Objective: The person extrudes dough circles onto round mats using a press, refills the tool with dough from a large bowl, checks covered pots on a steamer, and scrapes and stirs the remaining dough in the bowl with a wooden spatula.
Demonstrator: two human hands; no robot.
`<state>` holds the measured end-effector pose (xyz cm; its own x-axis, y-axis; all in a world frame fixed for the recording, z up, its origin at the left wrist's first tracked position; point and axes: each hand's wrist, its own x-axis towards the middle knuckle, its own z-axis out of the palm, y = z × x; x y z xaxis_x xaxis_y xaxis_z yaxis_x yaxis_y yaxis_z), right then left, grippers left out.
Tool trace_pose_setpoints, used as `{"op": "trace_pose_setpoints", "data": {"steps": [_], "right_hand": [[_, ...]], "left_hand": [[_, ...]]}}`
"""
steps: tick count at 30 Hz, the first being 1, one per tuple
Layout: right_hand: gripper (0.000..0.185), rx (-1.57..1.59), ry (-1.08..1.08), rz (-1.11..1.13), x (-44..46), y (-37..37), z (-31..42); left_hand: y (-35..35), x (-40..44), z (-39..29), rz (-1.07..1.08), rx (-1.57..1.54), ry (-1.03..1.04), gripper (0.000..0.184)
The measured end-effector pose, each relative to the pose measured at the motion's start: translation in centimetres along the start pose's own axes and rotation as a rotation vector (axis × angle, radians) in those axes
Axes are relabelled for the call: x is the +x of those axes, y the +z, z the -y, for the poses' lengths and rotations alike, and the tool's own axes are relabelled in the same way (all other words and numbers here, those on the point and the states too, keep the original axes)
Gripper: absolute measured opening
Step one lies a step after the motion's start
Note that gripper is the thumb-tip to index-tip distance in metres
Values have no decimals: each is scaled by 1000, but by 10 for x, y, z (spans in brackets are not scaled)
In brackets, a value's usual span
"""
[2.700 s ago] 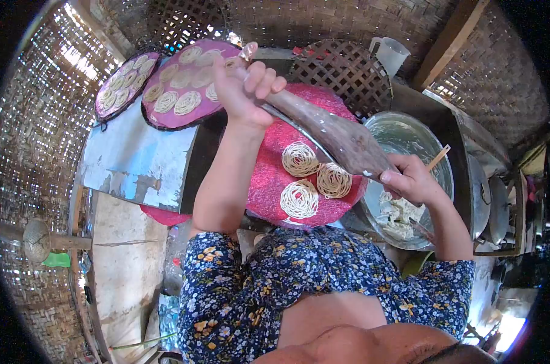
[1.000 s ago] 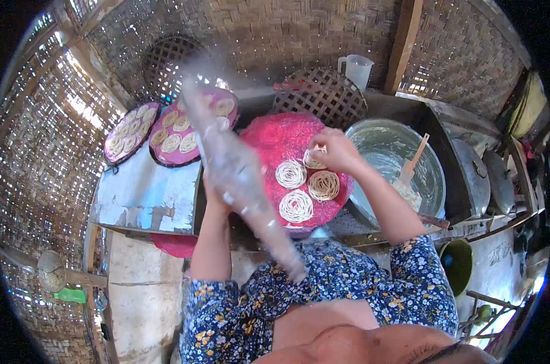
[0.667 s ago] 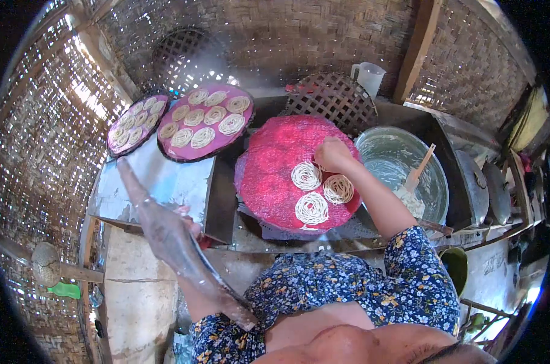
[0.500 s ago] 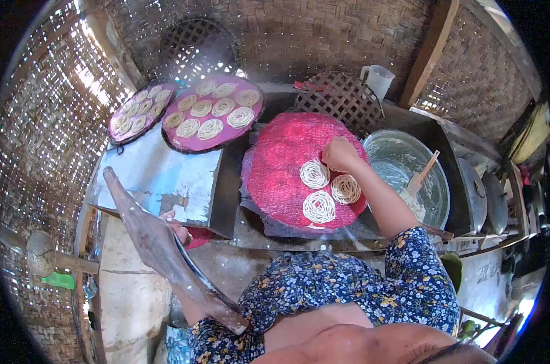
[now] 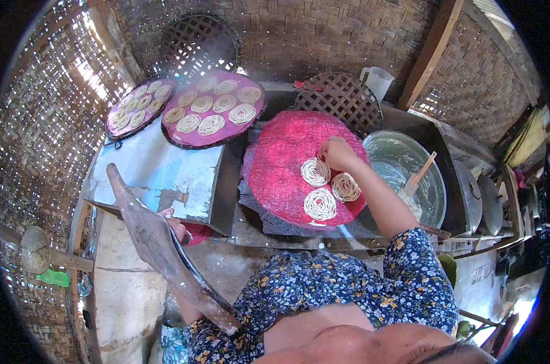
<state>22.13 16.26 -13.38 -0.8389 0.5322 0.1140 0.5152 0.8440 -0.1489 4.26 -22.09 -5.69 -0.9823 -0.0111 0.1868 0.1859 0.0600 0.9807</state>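
Observation:
My right hand [image 5: 337,153] is over the round tray [image 5: 275,142] covered with red cloth, its fingers closed and pointing down. What they hold, if anything, is hidden. Just below it lie coiled rounds of pale noodle-like strands [image 5: 315,172], one partly beside my wrist [image 5: 346,187] and another nearer me [image 5: 320,205]. My left hand [image 5: 176,227] shows only in part behind a long worn wooden lever [image 5: 159,246], close to the edge of the blue-white tabletop [image 5: 147,173]. The lever hides most of its fingers.
Two pink trays [image 5: 184,136] [image 5: 112,124] of coiled rounds stand at the left. A metal basin [image 5: 381,148] of pale wet mix with a wooden-handled spatula [image 5: 419,171] sits at the right. Behind are a woven basket [image 5: 338,100] and a white jug [image 5: 378,82].
My right hand has shifted slightly left and up across the red cloth, its fingers still closed. The coils have stayed in place. My left hand remains behind the lever.

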Motion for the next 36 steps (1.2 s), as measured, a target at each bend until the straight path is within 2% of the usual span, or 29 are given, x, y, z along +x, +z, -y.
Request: {"op": "trace_pose_setpoints", "data": {"steps": [3,6,9,11,12,14,18,19,20,22,23,25,27,29,30,31,32,34,36], "right_hand": [[14,140,5,29,1,9,-2],[13,371,17,-61,-4,-9,4],[13,372,-6,-266,-24,-46,19],[13,429,-37,-371,-43,-74,23],[13,459,-57,-428,-50,-86,19],[13,536,-79,-509,-84,-117,13],[11,864,175,-474,-163,-116,-38],[12,792,322,-345,-185,-91,-74],[13,716,465,-215,-199,-60,-99],[30,-382,631,45,-224,-23,-76],[47,-360,674,450,-223,-32,-75],[50,85,338,-4,-219,-51,-74],[47,576,149,-357,-174,-90,-25],[43,678,43,-520,-148,-128,11],[41,553,286,-572,-141,-130,18],[39,182,172,-858,-138,-136,38],[39,44,59,-917,-142,-143,52],[39,-182,-310,-965,-149,-147,77],[41,-209,-524,-797,-166,-141,85]], "left_hand": [[7,-1,1,23,5,61,44],[16,0,4,75,-1,146,46],[32,-6,2,238,-67,163,48],[43,-11,-1,448,-253,8,51],[53,-5,20,640,-475,-222,51],[62,-8,23,879,-562,-284,49],[94,-32,-16,1002,-30,465,36],[104,-37,-22,1008,104,661,33],[117,-42,-27,1006,205,768,30],[143,-55,-34,989,408,984,26],[156,-66,-38,994,426,1078,24],[182,-90,-42,1003,448,1273,21],[211,-102,-38,1049,335,1454,22],[235,-127,-35,1079,270,1564,21],[243,-140,-32,1094,270,1576,21],[250,-148,-30,1104,267,1585,20],[258,-151,-29,1257,229,1493,19],[275,-139,-28,1538,160,1282,16],[268,-133,-28,1682,207,1269,16]]}}
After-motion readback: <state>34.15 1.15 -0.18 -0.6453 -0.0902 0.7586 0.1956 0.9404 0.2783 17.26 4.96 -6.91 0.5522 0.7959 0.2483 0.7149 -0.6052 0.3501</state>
